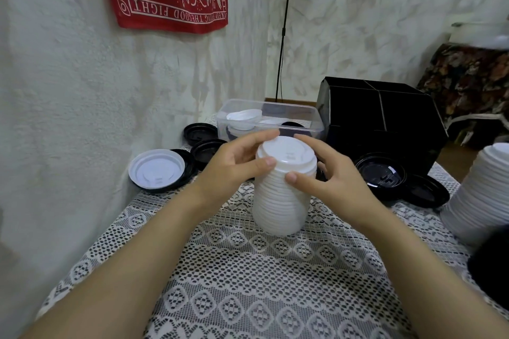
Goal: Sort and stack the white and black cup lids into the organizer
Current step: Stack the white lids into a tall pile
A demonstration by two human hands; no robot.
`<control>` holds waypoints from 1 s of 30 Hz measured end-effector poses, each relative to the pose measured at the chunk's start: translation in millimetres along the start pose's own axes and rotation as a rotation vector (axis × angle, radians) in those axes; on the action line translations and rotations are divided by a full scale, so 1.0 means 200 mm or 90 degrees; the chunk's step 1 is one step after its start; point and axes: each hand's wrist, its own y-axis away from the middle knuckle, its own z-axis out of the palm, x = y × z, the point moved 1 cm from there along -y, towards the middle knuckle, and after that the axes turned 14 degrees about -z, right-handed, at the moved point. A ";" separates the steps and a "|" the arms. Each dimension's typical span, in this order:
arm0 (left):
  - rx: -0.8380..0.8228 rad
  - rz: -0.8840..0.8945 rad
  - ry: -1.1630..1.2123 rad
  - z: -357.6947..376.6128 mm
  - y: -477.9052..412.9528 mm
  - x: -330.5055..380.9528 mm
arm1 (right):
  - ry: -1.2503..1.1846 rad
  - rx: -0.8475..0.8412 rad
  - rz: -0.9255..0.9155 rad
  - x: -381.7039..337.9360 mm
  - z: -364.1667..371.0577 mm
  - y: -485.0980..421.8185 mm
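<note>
Standing on lace tablecloth (248, 270): white lid stack (278, 209)

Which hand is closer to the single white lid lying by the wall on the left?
Left. The left hand grips the white lid stack on the side facing the single white lid; the right hand holds the stack's far side, farther off.

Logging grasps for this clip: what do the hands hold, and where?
The left hand and right hand grip the stack of white lids near its top, from opposite sides.
</note>
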 end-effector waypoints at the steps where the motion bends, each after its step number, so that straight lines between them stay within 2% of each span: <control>1: 0.001 -0.003 -0.005 0.00 0.00 0.00 | -0.006 -0.004 0.002 0.00 0.00 0.00; 10: -0.012 -0.013 -0.048 -0.01 -0.01 -0.01 | -0.050 -0.010 -0.020 0.02 0.01 0.01; 19: -0.022 -0.029 -0.092 -0.02 0.00 0.00 | -0.109 0.060 -0.038 0.03 0.06 0.03; 21: 0.057 0.002 -0.125 -0.04 -0.01 0.01 | -0.109 0.066 -0.035 0.03 0.07 0.03; 22: 0.152 0.027 -0.186 -0.07 -0.01 0.01 | -0.108 0.066 -0.029 0.03 0.07 0.03; 24: 0.386 0.046 -0.429 -0.17 -0.01 0.03 | -0.108 0.065 -0.018 0.03 0.06 0.03; 25: 0.465 0.014 -0.565 -0.22 -0.01 0.04 | -0.108 0.065 -0.016 0.03 0.07 0.03; 27: 0.523 -0.103 -0.763 -0.33 0.01 0.03 | -0.104 0.066 -0.016 0.03 0.07 0.03; 30: 0.511 -0.197 -0.823 -0.44 0.04 0.00 | -0.107 0.072 -0.016 0.03 0.07 0.03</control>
